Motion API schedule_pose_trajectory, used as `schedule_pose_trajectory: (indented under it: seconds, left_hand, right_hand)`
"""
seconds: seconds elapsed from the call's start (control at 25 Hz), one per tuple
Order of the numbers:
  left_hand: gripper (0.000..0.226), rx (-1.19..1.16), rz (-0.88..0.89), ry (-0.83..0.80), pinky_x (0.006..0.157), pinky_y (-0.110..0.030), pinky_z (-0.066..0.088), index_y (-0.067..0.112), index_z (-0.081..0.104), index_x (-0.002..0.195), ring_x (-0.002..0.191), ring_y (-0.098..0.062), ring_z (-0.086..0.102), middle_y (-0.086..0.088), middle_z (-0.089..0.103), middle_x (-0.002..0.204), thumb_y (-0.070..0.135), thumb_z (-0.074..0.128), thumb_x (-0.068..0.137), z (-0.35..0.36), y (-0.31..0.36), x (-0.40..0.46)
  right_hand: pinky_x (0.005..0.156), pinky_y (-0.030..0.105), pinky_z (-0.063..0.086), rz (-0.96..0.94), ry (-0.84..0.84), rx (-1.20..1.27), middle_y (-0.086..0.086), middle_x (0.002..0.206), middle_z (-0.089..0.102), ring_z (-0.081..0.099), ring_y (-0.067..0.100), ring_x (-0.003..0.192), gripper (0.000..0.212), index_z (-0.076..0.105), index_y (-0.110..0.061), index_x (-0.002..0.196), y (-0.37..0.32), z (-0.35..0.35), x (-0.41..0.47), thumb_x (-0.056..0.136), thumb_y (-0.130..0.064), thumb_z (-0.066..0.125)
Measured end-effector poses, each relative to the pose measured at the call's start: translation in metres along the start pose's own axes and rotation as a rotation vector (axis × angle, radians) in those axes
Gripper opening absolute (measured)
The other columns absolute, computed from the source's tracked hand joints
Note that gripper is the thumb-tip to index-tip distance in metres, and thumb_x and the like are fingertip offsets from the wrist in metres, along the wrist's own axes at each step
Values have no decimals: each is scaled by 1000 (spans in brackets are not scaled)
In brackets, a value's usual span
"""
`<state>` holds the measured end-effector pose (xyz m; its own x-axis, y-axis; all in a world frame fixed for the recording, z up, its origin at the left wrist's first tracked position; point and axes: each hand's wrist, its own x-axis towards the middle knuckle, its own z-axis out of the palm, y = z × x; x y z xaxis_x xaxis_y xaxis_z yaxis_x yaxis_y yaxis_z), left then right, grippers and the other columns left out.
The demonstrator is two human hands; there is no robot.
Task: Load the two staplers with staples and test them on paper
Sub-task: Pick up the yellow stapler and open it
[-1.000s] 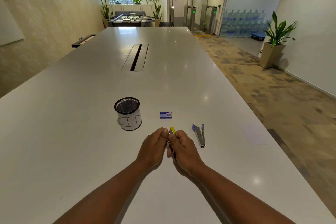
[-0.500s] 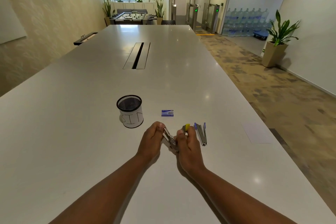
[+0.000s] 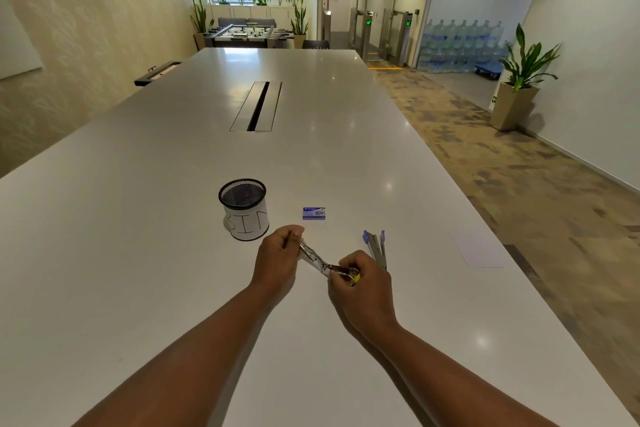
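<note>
Both my hands hold a metal stapler with a yellow tip [image 3: 323,264], swung wide open just above the white table [image 3: 138,253]. My left hand [image 3: 277,253] grips its far end, my right hand [image 3: 360,282] grips the yellow-tipped end. A second stapler with blue ends [image 3: 376,248] lies open on the table just right of my right hand. A small blue staple box [image 3: 313,213] lies beyond my hands. A white sheet of paper [image 3: 479,250] rests near the table's right edge.
A black mesh cup with a white paper wrap [image 3: 244,208] stands left of the staple box. A cable slot [image 3: 257,106] runs along the table's middle. The table's right edge drops to a carpeted floor with a potted plant [image 3: 519,80].
The yellow-tipped stapler has been swung open: my right hand pulled its yellow end down and to the right while my left hand kept the other end.
</note>
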<state>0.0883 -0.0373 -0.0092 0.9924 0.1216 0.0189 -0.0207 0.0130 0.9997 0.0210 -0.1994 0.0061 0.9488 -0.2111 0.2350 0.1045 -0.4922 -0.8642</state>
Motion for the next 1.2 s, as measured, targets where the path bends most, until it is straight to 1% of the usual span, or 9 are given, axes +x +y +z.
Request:
schedule_pose_trajectory:
  seconds: [0.16,0.24,0.32,0.44,0.56,0.68,0.84,1.08,1.2]
  left_hand:
    - [14,105,48,28,98,-40,55,29,71,101,106,-23,67,-1,71,104,24,58,102,0,1,1]
    - [14,249,106,44,96,-24,51,17,72,99,111,-17,65,2,68,112,19,58,101,2,1,-1]
    - [18,443,189,54,85,-9,43,10,73,108,107,-13,64,2,67,112,17,57,102,6,2,-6]
    - [24,612,265,9,85,-18,41,10,73,119,100,-10,61,-3,72,111,13,56,102,12,1,-8]
    - [25,667,287,-2,87,-26,50,13,76,111,96,-14,67,-3,76,104,4,57,98,14,0,-7]
    - [21,722,298,-20,83,-33,54,16,76,98,90,-18,66,-1,75,96,4,59,96,14,-1,-7]
    - [20,770,306,-28,81,-27,44,19,75,102,95,-17,59,2,69,103,8,60,96,12,-2,-5]
    - [17,778,288,-50,82,-38,56,23,75,104,96,-17,62,4,69,101,13,63,97,13,-5,-3]
    - [19,778,295,-53,81,-41,58,23,76,104,95,-17,63,3,69,102,12,62,97,13,-6,-2]
  right_hand:
    - [64,37,53,-64,-113,-158,-5,71,64,59,13,68,7,64,-22,81,1,-5,-2,77,-16,66]
    - [69,36,53,-99,-207,-291,-5,80,65,59,15,74,15,66,-21,94,-2,-7,-2,80,-20,63]
    - [74,41,53,-141,-280,-382,-1,84,66,60,20,79,21,65,-17,100,-8,-8,-1,81,-23,58]
    - [79,41,53,-146,-405,-414,2,89,68,62,25,85,33,60,-15,118,-14,-13,3,88,-25,55]
    - [79,35,50,-102,-515,-400,-6,79,62,63,20,86,51,46,-25,141,-20,-20,11,92,-32,59]
    - [84,39,52,-54,-647,-385,-3,81,65,65,19,88,68,33,-35,149,-21,-24,26,90,-38,66]
    - [88,42,54,-16,-817,-361,-3,78,65,66,15,81,83,29,-40,150,-18,-25,51,83,-38,78]
    - [85,39,53,-8,-893,-416,-3,83,62,62,18,85,88,29,-35,148,-24,-20,68,80,-37,84]
    - [80,37,51,-3,-892,-438,-4,80,59,59,17,83,78,35,-32,140,-23,-17,70,79,-38,84]
